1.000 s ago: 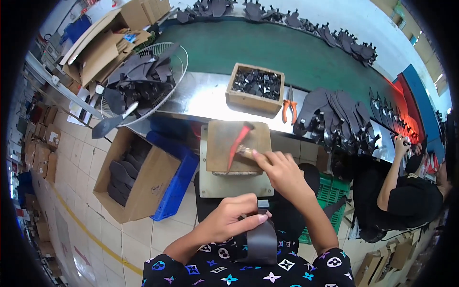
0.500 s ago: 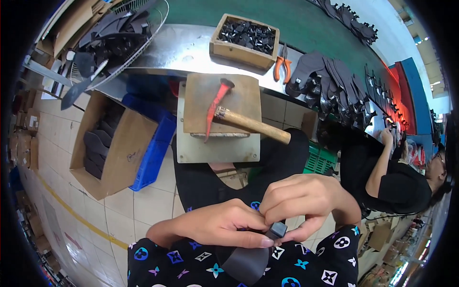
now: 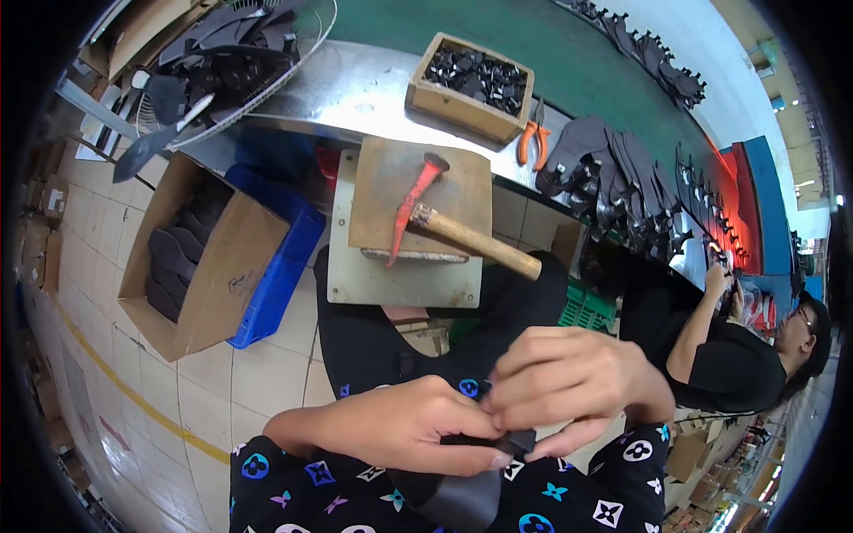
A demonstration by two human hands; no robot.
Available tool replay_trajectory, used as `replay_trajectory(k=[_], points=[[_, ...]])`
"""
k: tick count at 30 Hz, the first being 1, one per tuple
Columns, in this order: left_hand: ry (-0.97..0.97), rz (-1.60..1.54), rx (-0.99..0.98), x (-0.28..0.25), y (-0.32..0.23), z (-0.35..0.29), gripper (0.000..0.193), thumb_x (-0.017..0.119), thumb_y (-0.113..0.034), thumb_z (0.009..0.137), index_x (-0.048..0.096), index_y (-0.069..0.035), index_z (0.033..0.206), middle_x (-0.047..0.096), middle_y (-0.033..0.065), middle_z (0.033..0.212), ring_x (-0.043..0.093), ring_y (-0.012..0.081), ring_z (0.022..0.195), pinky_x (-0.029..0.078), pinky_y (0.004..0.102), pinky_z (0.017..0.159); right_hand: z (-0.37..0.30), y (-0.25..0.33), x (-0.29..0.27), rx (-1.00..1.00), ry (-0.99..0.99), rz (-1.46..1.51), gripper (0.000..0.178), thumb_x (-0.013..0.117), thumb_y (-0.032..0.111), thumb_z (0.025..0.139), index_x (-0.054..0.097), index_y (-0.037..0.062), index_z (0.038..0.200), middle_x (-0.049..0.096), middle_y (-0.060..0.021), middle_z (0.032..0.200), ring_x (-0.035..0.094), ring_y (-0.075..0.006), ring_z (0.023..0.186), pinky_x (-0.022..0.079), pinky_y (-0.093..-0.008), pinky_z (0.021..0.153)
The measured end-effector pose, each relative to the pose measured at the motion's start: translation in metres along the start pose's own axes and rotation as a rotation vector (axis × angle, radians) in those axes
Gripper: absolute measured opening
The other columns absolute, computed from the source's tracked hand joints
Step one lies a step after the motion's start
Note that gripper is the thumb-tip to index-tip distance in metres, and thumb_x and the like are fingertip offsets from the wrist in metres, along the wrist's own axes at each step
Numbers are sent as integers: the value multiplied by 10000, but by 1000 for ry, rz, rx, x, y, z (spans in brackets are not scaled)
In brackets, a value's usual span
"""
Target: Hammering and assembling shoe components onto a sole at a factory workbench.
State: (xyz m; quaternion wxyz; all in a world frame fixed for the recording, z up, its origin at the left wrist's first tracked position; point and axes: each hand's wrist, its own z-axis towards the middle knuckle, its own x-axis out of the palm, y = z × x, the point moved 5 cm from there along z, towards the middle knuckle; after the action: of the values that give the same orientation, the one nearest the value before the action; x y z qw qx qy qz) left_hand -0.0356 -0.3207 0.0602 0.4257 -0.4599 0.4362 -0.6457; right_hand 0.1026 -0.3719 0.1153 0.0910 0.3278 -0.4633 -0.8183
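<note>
In my lap I hold a dark, smooth, curved piece that looks like a shoe insole point(image 3: 464, 502), its wide end toward me. My left hand point(image 3: 404, 425) is closed around it, thumb stretched along its top. My right hand point(image 3: 564, 382) is closed, its fingers curled at the piece's narrow end over a small black block point(image 3: 519, 441). The fingers partly hide that block, and I cannot tell how it joins the piece. Beyond my hands, a hammer point(image 3: 475, 242) with a red head and wooden handle lies on a brown pad point(image 3: 373, 191).
A wooden box point(image 3: 462, 108) of small black parts stands on the bench beside orange-handled pliers point(image 3: 533, 142). Stacked dark insoles point(image 3: 613, 169) lie at right. Left are a wire basket point(image 3: 311, 62), a cardboard box point(image 3: 227, 275) and a blue crate point(image 3: 293, 258). A co-worker point(image 3: 729, 346) sits at right.
My right fingers have shifted over the small black block, now covering more of it. My left hand keeps its grip. The whole view has shifted slightly.
</note>
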Motion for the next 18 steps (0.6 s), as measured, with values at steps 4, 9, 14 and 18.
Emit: replay_trajectory(k=[4,9,14,18], points=[[-226,191,-73,-10,2,-5,242,662,-214,938,688,20,992,666,181,808,675,332,739,511,375,648,-13,-10,18,282,-281,-40,418,724,96,851,645,-91,1216,654,-239,1258,651,-356,1163,447,-515,1074],[-374,349,-147,-15,5,14,242,669,-172,927,684,8,1087,687,186,879,688,334,760,525,363,674,-44,-25,36,349,-715,157,323,592,-41,855,673,-103,1161,714,-251,1109,666,-387,1146,300,-595,1156],[-385,-663,-285,-18,57,4,800,633,-155,944,167,-37,1584,378,205,1537,552,258,1227,463,370,993,-65,-38,36,315,-969,6,285,548,-40,900,684,-71,1148,741,-181,1058,659,-388,1153,251,-594,1182],[-240,-359,-448,-8,66,1,568,581,-60,993,330,32,1494,530,159,1413,562,158,1207,457,288,993,-97,-43,34,377,-1043,-418,275,556,-2,921,666,-69,1165,742,-160,1039,702,-311,1086,365,-550,1142]])
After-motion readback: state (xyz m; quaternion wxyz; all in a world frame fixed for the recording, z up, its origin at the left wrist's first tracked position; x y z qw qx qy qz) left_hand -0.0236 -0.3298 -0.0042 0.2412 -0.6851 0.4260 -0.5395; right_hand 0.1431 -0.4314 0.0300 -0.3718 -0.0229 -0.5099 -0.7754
